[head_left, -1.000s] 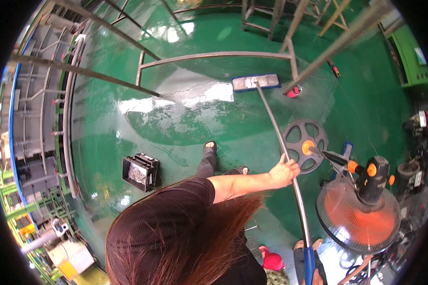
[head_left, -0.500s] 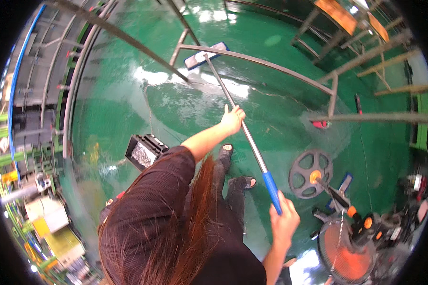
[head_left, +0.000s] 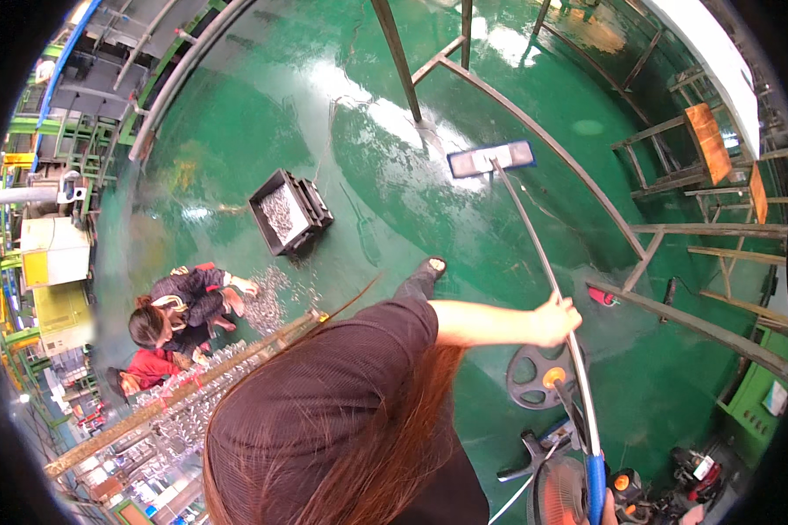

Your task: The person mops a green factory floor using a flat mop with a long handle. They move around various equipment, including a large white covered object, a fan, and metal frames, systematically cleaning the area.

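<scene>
A flat mop has a long silver pole (head_left: 538, 241), a blue grip (head_left: 595, 483) and a white and blue rectangular head (head_left: 466, 164). Its head lies on the wet green floor (head_left: 394, 201) ahead of me, under a metal frame's bar. My left hand (head_left: 555, 321), arm stretched out to the right, is closed round the silver pole. Down at the lower edge, my right hand (head_left: 610, 509) is closed at the blue grip; only part of its fingers shows.
A black crate (head_left: 271, 214) of small metal pieces stands left. Two people (head_left: 175, 306) crouch beside loose pieces (head_left: 267, 302), near a rack of hanging parts (head_left: 193, 394). Metal frames (head_left: 578, 171) cross the right side. A fan (head_left: 559, 492) and its round base (head_left: 547, 376) are near the pole.
The mop head has shifted right and slightly nearer in view. Both hands, still gripping, moved right and down. My view swung, bringing the crouching people and hanging parts into sight.
</scene>
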Tool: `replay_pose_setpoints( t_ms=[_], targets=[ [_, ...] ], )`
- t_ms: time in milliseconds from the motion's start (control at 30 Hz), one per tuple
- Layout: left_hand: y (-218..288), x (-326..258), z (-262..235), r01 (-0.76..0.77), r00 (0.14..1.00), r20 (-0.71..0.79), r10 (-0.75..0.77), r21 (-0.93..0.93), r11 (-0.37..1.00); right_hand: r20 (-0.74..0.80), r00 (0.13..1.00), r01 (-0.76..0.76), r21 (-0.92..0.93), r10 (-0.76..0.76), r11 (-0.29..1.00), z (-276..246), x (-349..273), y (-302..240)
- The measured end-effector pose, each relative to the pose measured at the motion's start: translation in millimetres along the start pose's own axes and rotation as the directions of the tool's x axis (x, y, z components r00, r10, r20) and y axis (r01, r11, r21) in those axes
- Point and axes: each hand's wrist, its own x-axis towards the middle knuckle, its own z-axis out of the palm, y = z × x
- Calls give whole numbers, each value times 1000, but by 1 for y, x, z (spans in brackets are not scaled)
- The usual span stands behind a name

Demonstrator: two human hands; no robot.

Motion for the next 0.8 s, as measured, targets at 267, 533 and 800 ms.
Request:
replay_pose_setpoints(
  t_ms=[267, 533, 800],
  targets=[
    [50, -33, -14, -38, 995, -91, 32, -66, 997, -35, 996, -57, 437, 80, 898, -22, -43, 65],
    [-94, -111, -23, 318, 934, -196, -299, 76, 945, -261, 833, 523, 84, -487, 848, 92, 64, -17],
    [-34, -127, -33, 351, 908, -219, -357, -66, 934, 44, 961, 234, 403, -274, 885, 1, 34, -16]
  ],
)
